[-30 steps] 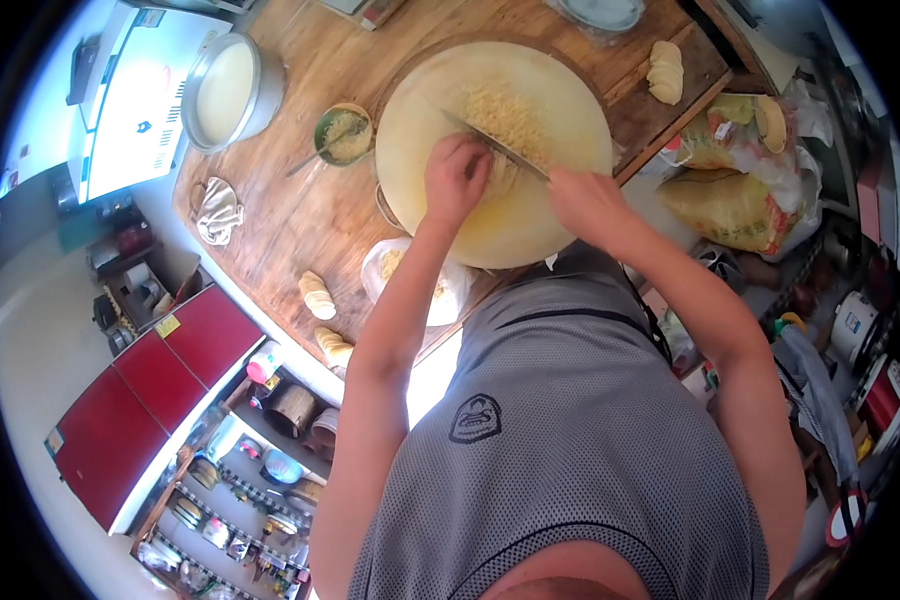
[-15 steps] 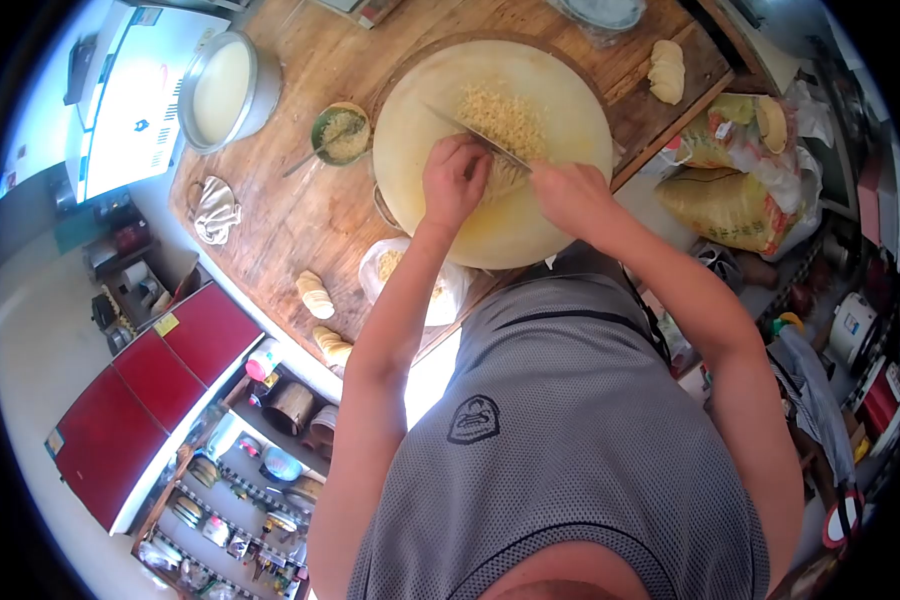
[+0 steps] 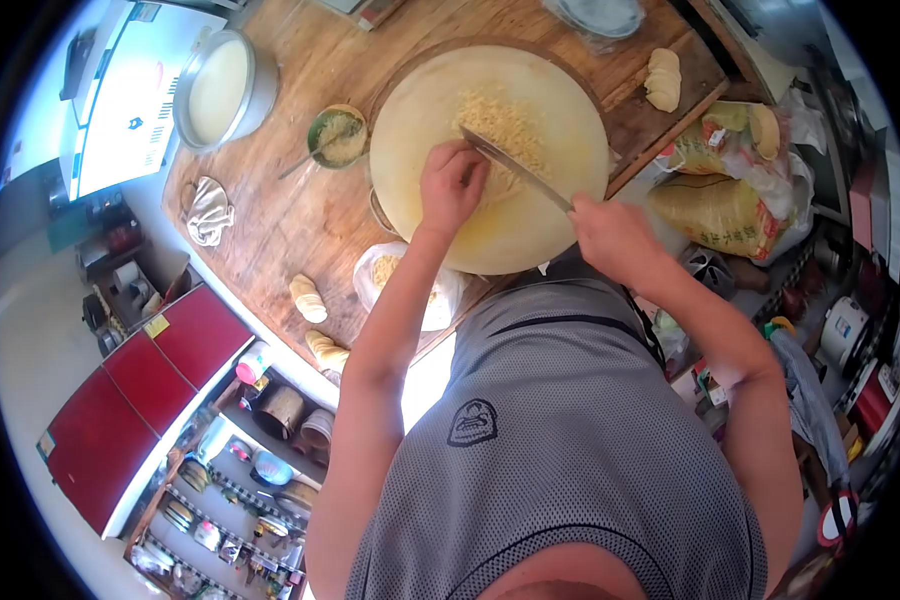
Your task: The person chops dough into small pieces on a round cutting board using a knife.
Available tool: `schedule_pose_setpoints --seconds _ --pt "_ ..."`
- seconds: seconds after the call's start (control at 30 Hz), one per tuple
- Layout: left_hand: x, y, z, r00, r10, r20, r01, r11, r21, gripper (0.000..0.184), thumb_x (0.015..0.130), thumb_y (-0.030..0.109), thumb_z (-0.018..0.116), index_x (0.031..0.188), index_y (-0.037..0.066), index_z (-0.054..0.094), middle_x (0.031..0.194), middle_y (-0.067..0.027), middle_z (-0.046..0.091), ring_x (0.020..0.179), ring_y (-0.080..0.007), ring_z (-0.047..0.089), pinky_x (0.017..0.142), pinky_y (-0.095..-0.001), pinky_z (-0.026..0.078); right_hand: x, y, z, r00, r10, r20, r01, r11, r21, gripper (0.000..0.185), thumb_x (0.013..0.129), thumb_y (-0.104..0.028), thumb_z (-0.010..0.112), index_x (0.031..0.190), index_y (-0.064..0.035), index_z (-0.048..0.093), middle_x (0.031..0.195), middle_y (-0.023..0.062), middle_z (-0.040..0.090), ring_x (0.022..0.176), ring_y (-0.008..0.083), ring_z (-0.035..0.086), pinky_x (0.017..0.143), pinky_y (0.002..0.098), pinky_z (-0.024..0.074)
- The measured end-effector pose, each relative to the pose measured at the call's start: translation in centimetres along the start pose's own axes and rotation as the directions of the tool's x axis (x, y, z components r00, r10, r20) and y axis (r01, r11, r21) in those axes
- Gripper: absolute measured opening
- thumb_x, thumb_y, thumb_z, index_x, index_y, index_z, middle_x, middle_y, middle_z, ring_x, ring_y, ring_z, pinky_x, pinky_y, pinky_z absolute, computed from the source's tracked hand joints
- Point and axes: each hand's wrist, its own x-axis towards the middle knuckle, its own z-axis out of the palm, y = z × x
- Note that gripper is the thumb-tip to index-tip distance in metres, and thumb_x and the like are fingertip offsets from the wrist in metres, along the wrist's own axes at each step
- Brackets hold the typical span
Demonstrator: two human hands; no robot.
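My right hand [image 3: 615,238] is closed around the handle of a kitchen knife [image 3: 522,172], off the right side of a round, pale chopping board [image 3: 420,215]. The long blade slants up and left across the board, its tip close to my left hand [image 3: 452,188]. That hand rests on the board with its fingers curled, and whatever lies under them is hidden. Finely chopped, yellowish food [image 3: 505,122] is spread beyond the blade. A few thin strips show between the left fingers and the blade.
Left of the board stand a green bowl [image 3: 342,138] with a spoon and a metal pot [image 3: 252,98] of whitish contents. Nearer me are a plastic bag [image 3: 442,308] of yellowish bits and sliced pale rolls [image 3: 308,298]. Another sliced roll [image 3: 663,80] lies right; sacks [image 3: 715,212] stand beyond the table edge.
My right hand has drawn the knife right and toward my body, so the tip has pulled back from beyond my left hand. The left hand stays almost in place.
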Motion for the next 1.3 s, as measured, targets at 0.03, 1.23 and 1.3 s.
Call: schedule_pose_setpoints --seconds 0.03,1.23,1.3 --pt "0.0 0.0 0.0 1.000 0.012 0.013 -0.013 1.000 0.022 0.011 0.079 0.003 0.079 0.088 0.005 0.073 0.103 -0.0113 0.070 0.096 -0.0316 0.066 0.082 -0.0395 0.054 0.6 0.0 1.1 1.000 -0.002 -0.009 0.002 1.000 0.011 0.014 0.096 -0.016 0.052 0.097 -0.0037 0.059 0.078 0.0237 0.069 0.078 0.0466 0.068 0.070 0.0571 0.0527" --pt "-0.9 -0.2 -0.6 0.999 0.012 0.045 -0.012 1.000 -0.005 0.016 0.081 0.002 0.078 0.095 0.004 0.071 0.112 -0.0121 0.068 0.104 -0.0312 0.063 0.088 -0.0388 0.053 -0.1 0.2 1.5 0.968 -0.102 -0.228 0.107 0.994 0.010 0.014 0.096 -0.016 0.056 0.089 -0.0045 0.055 0.067 0.0215 0.065 0.067 0.0454 0.066 0.059 0.0569 0.0513" --pt "-0.8 -0.2 -0.7 0.999 0.005 0.042 -0.004 1.000 -0.004 0.015 0.081 0.003 0.078 0.094 0.004 0.071 0.111 -0.0122 0.068 0.104 -0.0315 0.063 0.088 -0.0393 0.053 -0.2 -0.2 1.0 0.970 -0.109 -0.216 0.114 0.993 0.010 0.013 0.095 -0.016 0.056 0.089 -0.0043 0.055 0.068 0.0216 0.065 0.067 0.0455 0.066 0.059 0.0568 0.0514"
